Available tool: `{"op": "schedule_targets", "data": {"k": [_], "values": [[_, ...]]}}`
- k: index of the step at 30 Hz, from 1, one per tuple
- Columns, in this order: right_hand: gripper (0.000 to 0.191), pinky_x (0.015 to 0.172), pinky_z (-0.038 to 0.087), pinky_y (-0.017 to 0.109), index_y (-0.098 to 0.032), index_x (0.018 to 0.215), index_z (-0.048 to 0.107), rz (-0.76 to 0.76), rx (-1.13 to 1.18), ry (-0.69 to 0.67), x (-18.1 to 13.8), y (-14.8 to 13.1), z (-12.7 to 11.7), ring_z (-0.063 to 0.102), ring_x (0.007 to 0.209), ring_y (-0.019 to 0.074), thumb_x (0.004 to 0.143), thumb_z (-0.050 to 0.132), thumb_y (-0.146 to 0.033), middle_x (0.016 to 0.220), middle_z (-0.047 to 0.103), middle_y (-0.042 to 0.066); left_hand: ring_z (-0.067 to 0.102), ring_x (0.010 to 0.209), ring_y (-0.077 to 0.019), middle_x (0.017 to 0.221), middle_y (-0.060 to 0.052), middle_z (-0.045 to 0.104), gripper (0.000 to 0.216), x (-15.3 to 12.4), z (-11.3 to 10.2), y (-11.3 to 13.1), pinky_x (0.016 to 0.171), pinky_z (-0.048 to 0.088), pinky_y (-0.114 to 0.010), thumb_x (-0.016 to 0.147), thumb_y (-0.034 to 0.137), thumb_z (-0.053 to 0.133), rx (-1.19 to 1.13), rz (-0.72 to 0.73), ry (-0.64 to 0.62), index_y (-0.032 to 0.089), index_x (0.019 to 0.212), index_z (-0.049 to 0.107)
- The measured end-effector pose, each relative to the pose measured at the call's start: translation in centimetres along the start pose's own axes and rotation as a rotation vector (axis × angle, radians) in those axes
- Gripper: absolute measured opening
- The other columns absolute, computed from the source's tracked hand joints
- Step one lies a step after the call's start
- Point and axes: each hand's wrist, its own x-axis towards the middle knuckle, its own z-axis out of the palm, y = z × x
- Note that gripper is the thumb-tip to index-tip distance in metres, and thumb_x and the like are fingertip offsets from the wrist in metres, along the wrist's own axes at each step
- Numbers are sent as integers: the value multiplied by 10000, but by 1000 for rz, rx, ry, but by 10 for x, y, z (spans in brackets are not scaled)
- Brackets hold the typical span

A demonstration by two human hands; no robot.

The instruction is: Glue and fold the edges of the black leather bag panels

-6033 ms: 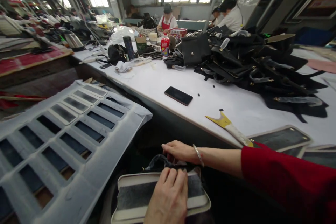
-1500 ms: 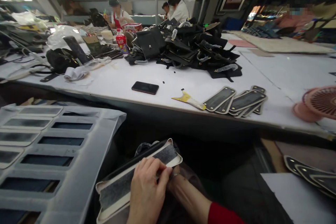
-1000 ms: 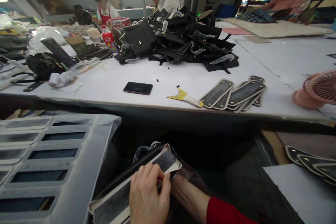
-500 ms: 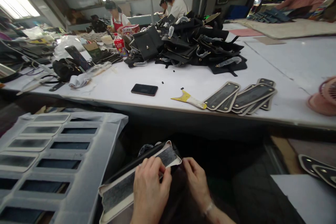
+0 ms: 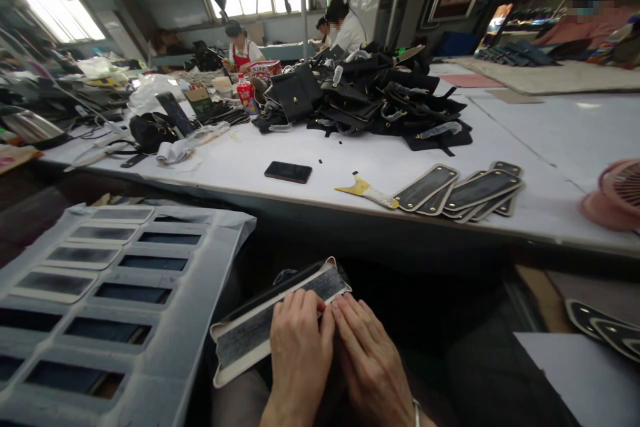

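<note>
A long flat panel point(image 5: 250, 330) with a grey fuzzy middle and a cream border lies tilted in my lap at the bottom centre. My left hand point(image 5: 299, 355) rests on its near edge, fingers curled over it and gripping. My right hand point(image 5: 371, 360) lies beside the left, fingers stretched flat and touching the panel's right end; a bangle shows at its wrist. A dark piece point(image 5: 286, 275) peeks out behind the panel.
A white worktable point(image 5: 350, 160) runs across in front, holding a black phone point(image 5: 288, 172), a yellow-tipped scraper point(image 5: 367, 192), a fan of similar panels point(image 5: 463, 188) and a heap of black bags point(image 5: 370, 90). A white cut-out template point(image 5: 115, 293) sits left. A pink fan point(image 5: 617, 197) stands right. People work at the back.
My right hand came out from under the panel and now lies flat beside my left hand. The panel has tilted a little flatter. My view has shifted slightly.
</note>
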Motion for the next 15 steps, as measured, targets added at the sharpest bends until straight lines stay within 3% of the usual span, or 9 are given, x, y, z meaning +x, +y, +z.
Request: {"op": "schedule_targets", "data": {"k": [4,15], "values": [[451,1017,518,450,-63,1321,572,8,-48,9,0,-8,0,496,1331,281,893,431,-59,1364,596,159,586,728,-239,745,-29,609,109,-12,-2,-16,712,403,-378,907,212,540,-18,-24,120,213,800,558],[376,984,536,434,-37,1211,635,-50,54,66,11,-48,17,556,1249,283,884,451,-57,1206,678,166,600,758,-233,754,-20,643,162,-31,-16,-42,723,376,-382,886,179,549,-33,-39,159,227,732,564]]}}
